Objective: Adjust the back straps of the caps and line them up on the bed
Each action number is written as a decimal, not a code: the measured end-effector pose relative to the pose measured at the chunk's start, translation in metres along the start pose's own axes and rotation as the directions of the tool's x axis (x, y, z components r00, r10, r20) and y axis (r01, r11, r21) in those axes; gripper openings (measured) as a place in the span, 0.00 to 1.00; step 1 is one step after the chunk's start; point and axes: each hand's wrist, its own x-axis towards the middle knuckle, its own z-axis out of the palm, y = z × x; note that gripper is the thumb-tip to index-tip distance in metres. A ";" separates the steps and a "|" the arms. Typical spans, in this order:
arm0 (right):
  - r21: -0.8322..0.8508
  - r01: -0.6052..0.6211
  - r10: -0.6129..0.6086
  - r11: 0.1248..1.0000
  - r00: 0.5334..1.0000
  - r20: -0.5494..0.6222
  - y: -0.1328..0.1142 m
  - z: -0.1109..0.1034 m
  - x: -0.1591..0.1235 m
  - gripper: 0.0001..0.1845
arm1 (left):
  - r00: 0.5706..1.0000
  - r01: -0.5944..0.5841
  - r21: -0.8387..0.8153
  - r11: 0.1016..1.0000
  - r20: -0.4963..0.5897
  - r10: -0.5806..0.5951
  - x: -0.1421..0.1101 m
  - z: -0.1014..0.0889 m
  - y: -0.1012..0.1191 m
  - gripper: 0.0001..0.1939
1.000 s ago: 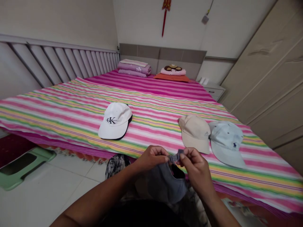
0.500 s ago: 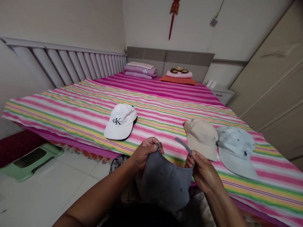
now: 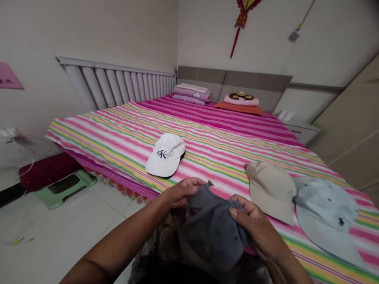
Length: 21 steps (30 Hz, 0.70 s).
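Observation:
Between my hands is a dark grey baseball cap [image 3: 213, 225], held low over my lap at the bed's near edge. My left hand [image 3: 185, 192] is closed on its edge near the small buckle end. On the opposite edge, my right hand [image 3: 250, 219] grips the fabric with the thumb on top. A white cap [image 3: 167, 154] with black CK letters lies on the bed beyond my left hand. To the right of my right hand are a beige cap [image 3: 271, 189] and, touching it, a pale blue cap [image 3: 327, 213].
Striped cloth [image 3: 118, 130] covers the bed. Folded purple bedding [image 3: 192, 94] and an orange pillow [image 3: 239, 107] lie by the headboard [image 3: 237, 85]. A green stool [image 3: 69, 189] stands on the floor at left, and a white nightstand [image 3: 302, 130] at far right.
The view has swung left. My right hand has shifted from the cap's loose strap to its edge fabric, and the cap is now more folded and bunched.

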 end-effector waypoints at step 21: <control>0.255 0.349 -0.382 0.902 0.919 0.093 -0.116 0.093 0.185 0.21 | 0.811 -0.404 0.111 0.908 -0.415 0.412 -0.027 -0.100 0.134 0.18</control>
